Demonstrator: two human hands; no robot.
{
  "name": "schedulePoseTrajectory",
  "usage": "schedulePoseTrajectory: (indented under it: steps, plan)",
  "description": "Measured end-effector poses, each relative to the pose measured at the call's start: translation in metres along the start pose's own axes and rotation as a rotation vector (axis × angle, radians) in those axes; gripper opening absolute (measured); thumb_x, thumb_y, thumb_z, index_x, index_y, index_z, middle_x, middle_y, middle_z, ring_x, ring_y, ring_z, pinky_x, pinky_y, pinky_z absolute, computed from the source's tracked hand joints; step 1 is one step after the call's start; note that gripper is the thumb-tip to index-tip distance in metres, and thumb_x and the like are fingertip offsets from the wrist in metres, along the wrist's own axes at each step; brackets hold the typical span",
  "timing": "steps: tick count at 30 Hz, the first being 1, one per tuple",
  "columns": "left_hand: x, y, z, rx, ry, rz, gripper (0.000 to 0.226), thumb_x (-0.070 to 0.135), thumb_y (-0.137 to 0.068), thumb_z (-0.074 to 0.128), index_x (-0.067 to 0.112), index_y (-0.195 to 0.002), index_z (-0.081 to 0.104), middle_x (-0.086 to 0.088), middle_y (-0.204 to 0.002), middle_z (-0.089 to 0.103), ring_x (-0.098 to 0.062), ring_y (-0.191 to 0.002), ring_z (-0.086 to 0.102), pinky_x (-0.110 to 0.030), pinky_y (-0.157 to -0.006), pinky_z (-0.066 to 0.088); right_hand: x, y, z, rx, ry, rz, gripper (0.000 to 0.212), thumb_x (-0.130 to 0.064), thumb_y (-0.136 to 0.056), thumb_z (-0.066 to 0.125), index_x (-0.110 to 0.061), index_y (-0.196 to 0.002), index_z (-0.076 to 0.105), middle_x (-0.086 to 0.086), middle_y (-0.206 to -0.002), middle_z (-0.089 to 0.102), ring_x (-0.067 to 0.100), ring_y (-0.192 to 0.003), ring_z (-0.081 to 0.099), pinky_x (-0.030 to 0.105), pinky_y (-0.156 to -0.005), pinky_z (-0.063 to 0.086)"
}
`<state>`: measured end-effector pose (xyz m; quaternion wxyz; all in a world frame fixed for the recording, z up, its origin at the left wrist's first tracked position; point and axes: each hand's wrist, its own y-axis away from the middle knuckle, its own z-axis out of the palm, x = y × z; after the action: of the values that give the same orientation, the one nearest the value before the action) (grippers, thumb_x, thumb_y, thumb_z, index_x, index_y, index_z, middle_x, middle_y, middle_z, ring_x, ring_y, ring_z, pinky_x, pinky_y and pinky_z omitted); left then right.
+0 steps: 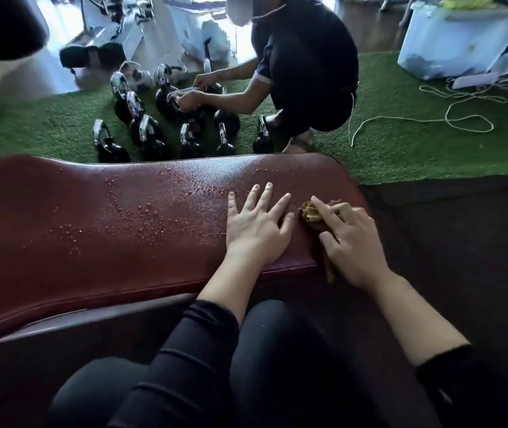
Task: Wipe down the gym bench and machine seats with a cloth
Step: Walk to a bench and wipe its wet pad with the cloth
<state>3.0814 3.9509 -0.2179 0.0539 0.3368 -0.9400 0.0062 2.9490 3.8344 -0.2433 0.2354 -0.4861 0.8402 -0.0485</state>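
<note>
- Two hands work at the right end of a dark red padded table (92, 230), its vinyl beaded with water droplets (141, 211) across the middle.
- The left hand (254, 225) lies flat on the pad, fingers (266, 193) straight and spread, holding nothing.
- The right hand (350, 242) presses a crumpled tan cloth (310, 211) against the pad; its fingers curl over the cloth and grip it, and a strip of cloth hangs past the near edge under the palm.
- The cloth sits just beside the left hand, close to the table's rounded right end, where the pad gives way to dark floor matting (450, 242).
- Beyond the far edge, green turf (401, 149) holds a cluster of black kettlebells (154, 131) with shiny handles; another person (305, 66) crouches there, touching one.
- A pale plastic bin (462, 41) stands at the upper right, its contents too blurred to tell; a white cord (450, 118) loops loose on the turf near it.
- Bare turf lies between the cord and the table's right end.
</note>
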Motion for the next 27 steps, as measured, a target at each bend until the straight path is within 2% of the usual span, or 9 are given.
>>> schedulePoseTrajectory:
  steps: [4,6,9,12,16,19,21,24,27]
  plan:
    - [0.001,-0.001,0.004,0.03,-0.003,-0.008,0.054,0.057,-0.099,0.014,0.045,-0.151,0.012,0.008,-0.163,0.0,-0.013,-0.149,-0.007,-0.054,-0.117,-0.009,-0.004,0.001,0.009,-0.011,-0.052,-0.028,0.057,-0.047,-0.09,0.023,-0.028,-0.14,0.043,-0.001,-0.146,0.04,0.022,-0.14,0.027,0.036,-0.117,0.015]
    - [0.001,-0.001,0.003,0.033,0.004,-0.009,0.053,0.056,-0.099,0.015,0.045,-0.151,0.013,0.008,-0.163,0.0,-0.013,-0.149,-0.006,-0.053,-0.117,-0.009,-0.007,0.001,0.011,-0.051,-0.041,-0.037,0.058,-0.052,-0.091,0.017,-0.032,-0.141,0.038,-0.006,-0.152,0.032,0.018,-0.143,0.022,0.034,-0.118,0.008]
    - [0.002,-0.003,0.003,0.049,0.017,-0.017,0.052,0.052,-0.1,0.017,0.045,-0.151,0.014,0.009,-0.163,0.0,-0.012,-0.149,-0.006,-0.052,-0.117,-0.01,-0.014,-0.007,0.011,-0.091,0.012,0.008,0.06,-0.055,-0.088,0.014,-0.038,-0.142,0.034,-0.008,-0.153,0.028,0.017,-0.143,0.021,0.032,-0.118,0.007]
    - [0.0,-0.005,0.005,0.051,0.024,-0.02,0.051,0.051,-0.1,0.017,0.047,-0.151,0.013,0.011,-0.162,0.0,-0.011,-0.149,-0.006,-0.052,-0.117,-0.01,-0.009,-0.031,0.016,-0.202,0.014,0.054,0.047,-0.045,-0.097,0.027,-0.04,-0.144,0.027,-0.01,-0.156,0.021,0.014,-0.145,0.015,0.031,-0.118,0.005]
    - [-0.001,-0.005,0.006,0.063,0.037,-0.019,0.05,0.051,-0.1,0.017,0.048,-0.15,0.014,0.012,-0.162,0.001,-0.011,-0.149,-0.006,-0.051,-0.118,-0.009,0.023,-0.067,0.008,-0.305,-0.103,0.214,0.046,-0.031,-0.101,0.032,-0.038,-0.146,0.024,-0.01,-0.158,0.012,0.011,-0.146,0.006,0.03,-0.118,0.002]
    - [-0.001,-0.005,0.006,0.06,0.041,-0.014,0.05,0.051,-0.1,0.017,0.048,-0.15,0.014,0.011,-0.162,0.001,-0.011,-0.149,-0.006,-0.051,-0.118,-0.01,0.044,-0.053,-0.003,-0.231,-0.257,0.328,0.044,-0.028,-0.101,0.034,-0.036,-0.144,0.031,-0.013,-0.157,0.015,0.008,-0.145,0.007,0.03,-0.117,0.004]
    - [-0.001,-0.005,0.006,0.069,0.047,-0.013,0.05,0.051,-0.1,0.018,0.047,-0.15,0.015,0.011,-0.162,0.001,-0.012,-0.149,-0.005,-0.051,-0.118,-0.009,0.039,-0.029,-0.005,-0.145,-0.246,0.359,0.043,-0.026,-0.1,0.036,-0.032,-0.143,0.035,-0.011,-0.156,0.019,0.009,-0.144,0.01,0.029,-0.116,0.006]
    - [-0.001,-0.005,0.008,0.081,0.055,-0.013,0.05,0.05,-0.1,0.018,0.047,-0.15,0.016,0.011,-0.162,0.002,-0.012,-0.149,-0.005,-0.051,-0.118,-0.009,0.008,0.005,0.005,-0.016,-0.086,0.24,0.043,-0.028,-0.099,0.036,-0.021,-0.141,0.041,0.0,-0.153,0.03,0.02,-0.143,0.02,0.03,-0.116,0.006]
    - [-0.001,-0.006,0.007,0.085,0.061,-0.009,0.05,0.048,-0.101,0.019,0.046,-0.15,0.017,0.011,-0.162,0.003,-0.012,-0.149,-0.004,-0.05,-0.118,-0.009,-0.027,0.007,0.02,0.027,-0.009,0.124,0.052,-0.035,-0.093,0.027,-0.017,-0.137,0.048,0.005,-0.146,0.042,0.026,-0.137,0.034,0.032,-0.114,0.011]
